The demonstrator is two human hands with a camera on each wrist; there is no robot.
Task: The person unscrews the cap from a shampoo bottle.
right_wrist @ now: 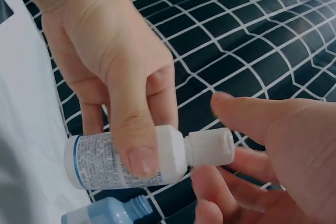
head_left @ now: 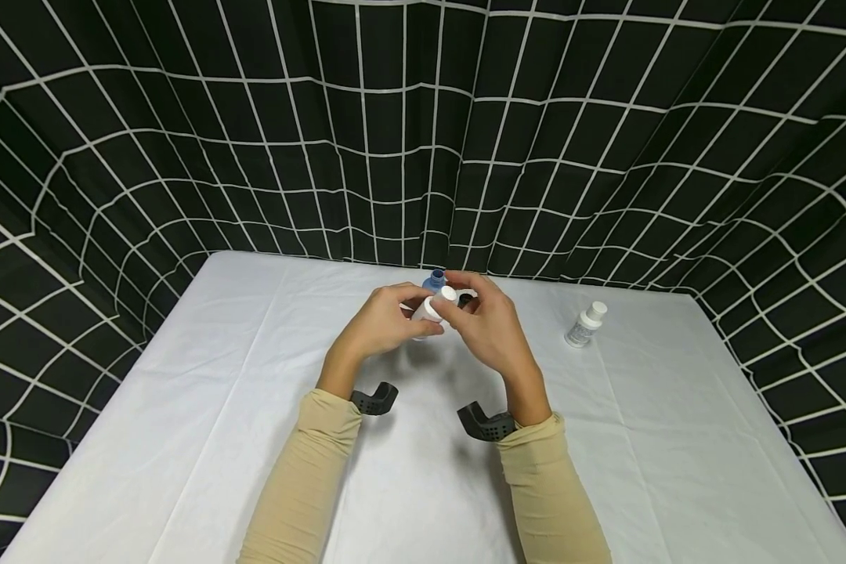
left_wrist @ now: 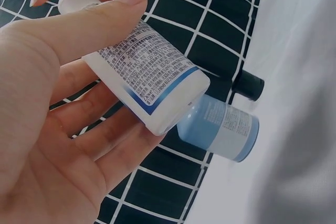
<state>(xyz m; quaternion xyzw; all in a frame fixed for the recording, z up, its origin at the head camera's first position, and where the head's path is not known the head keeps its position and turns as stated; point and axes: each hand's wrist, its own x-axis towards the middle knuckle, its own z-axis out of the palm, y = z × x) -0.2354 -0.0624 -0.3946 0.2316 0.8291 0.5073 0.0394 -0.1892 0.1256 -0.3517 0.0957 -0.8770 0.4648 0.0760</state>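
My left hand point(head_left: 388, 319) grips a small white bottle point(left_wrist: 152, 69) with printed text and a blue band, its thumb across the label and fingers beneath. The bottle lies tilted in the air, its white cap point(right_wrist: 211, 147) toward my right hand point(head_left: 491, 325). In the right wrist view, the right thumb stands apart from the cap, while the other fingers are loosely bent below and behind it. Just beyond the hands stands a blue bottle point(left_wrist: 218, 128), its threaded neck point(right_wrist: 140, 206) bare. Both hands partly hide it in the head view.
Another white bottle point(head_left: 585, 325) stands on the white-covered table point(head_left: 648, 439), off to the right. A small black cylinder point(left_wrist: 248, 85) is near the blue bottle. Behind the table hangs a black curtain point(head_left: 409, 141) with white grid lines. Black wrist mounts point(head_left: 485, 424) stick out inward from both wrists.
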